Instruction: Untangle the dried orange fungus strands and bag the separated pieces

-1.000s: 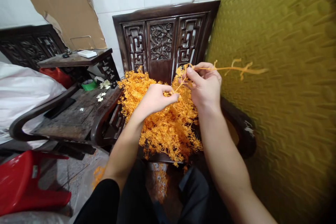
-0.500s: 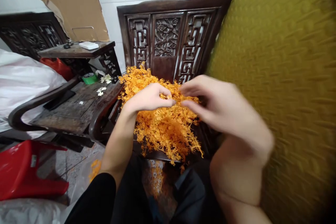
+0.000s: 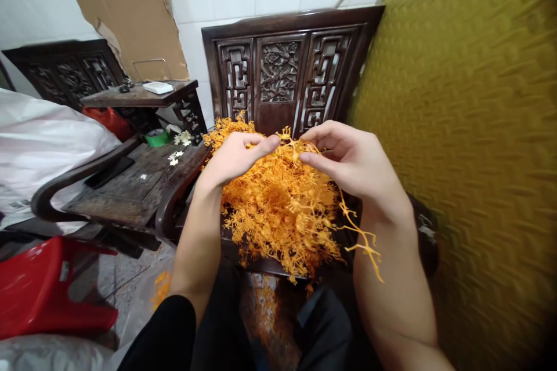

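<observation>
A large heap of orange, thin-branched plastic-looking pieces (image 3: 274,203) lies on the seat of a dark carved wooden chair (image 3: 278,110). Above the heap, my right hand (image 3: 352,156) pinches an orange branched strand (image 3: 348,217) between thumb and fingers. The strand's long tail hangs down past my right wrist. On the left side, my left hand (image 3: 239,156) is closed, thumb laid against curled fingers, close to the strand's near end. What sits between those left fingertips is hidden.
A yellow-green textured panel (image 3: 470,116) rises close on the right. At left stand another wooden chair (image 3: 117,191) with green tape (image 3: 157,138) and small pale flower pieces (image 3: 176,156), a white sack (image 3: 47,145), a red stool (image 3: 43,290) and a clear bag (image 3: 141,295) with orange bits.
Both hands have risen slightly, and the right hand has turned more upright. An orange strand now trails from the right hand. The view has tilted a little upward.
</observation>
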Demonstrator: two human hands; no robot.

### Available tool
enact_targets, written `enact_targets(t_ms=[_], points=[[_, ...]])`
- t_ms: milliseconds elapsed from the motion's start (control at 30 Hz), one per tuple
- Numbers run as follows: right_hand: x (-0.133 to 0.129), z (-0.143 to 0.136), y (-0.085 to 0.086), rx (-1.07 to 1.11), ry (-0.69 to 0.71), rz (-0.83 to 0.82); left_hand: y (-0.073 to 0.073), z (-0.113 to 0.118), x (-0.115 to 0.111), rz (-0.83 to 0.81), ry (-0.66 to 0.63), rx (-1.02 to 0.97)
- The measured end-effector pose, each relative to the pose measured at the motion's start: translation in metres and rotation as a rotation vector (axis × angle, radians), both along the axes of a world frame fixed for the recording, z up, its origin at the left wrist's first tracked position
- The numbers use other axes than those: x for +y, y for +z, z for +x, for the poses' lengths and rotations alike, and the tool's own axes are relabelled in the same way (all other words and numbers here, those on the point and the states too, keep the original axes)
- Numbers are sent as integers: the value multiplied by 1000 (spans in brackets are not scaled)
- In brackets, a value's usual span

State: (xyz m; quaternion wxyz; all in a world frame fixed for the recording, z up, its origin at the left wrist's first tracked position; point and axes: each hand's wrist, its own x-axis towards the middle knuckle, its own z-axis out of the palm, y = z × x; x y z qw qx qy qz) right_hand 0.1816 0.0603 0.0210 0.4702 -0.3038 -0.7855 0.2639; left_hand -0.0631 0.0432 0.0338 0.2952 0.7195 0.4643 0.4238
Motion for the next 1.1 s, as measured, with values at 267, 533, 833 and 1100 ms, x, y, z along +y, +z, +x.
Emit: enact_targets(t_ms=[267, 533, 833, 1100], points=[[-2, -15, 4, -82, -84, 152, -4, 15, -5, 262, -36, 163], [2, -26, -1, -25, -185, 272, -4, 30, -17, 506, 89, 445], [57, 32, -20, 522, -552, 137, 17, 13, -51, 397, 73, 258], [23, 7, -8, 331, -92, -112, -11, 24, 2, 285, 157, -61]])
